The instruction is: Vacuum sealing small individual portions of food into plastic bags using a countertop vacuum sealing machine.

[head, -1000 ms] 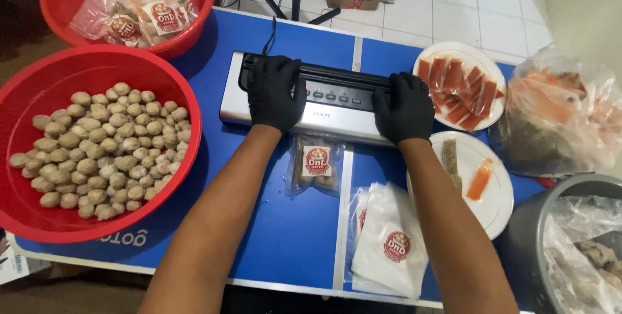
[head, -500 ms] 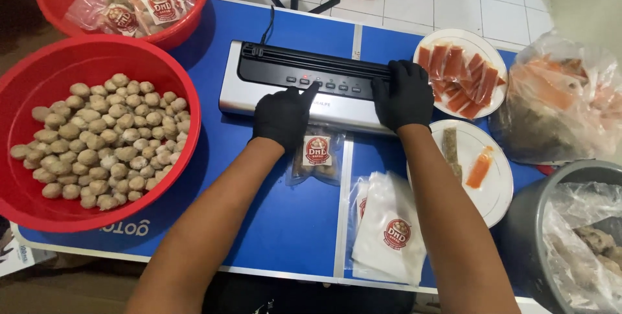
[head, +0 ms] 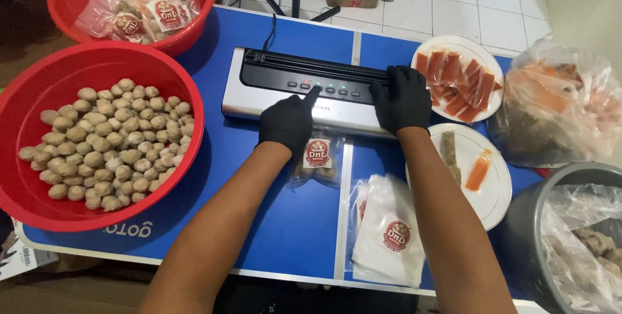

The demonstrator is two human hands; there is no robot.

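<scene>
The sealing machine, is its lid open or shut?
Shut. The sealing machine has its black lid lying flat, the right hand presses it down, and the pouch sticks out underneath.

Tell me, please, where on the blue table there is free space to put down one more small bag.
Bare table lies between the big red bowl and the pile of empty bags, around the left forearm. A smaller patch is behind the sealer, near the small red bowl. The right side is crowded by two plates and a grey bucket.
</scene>
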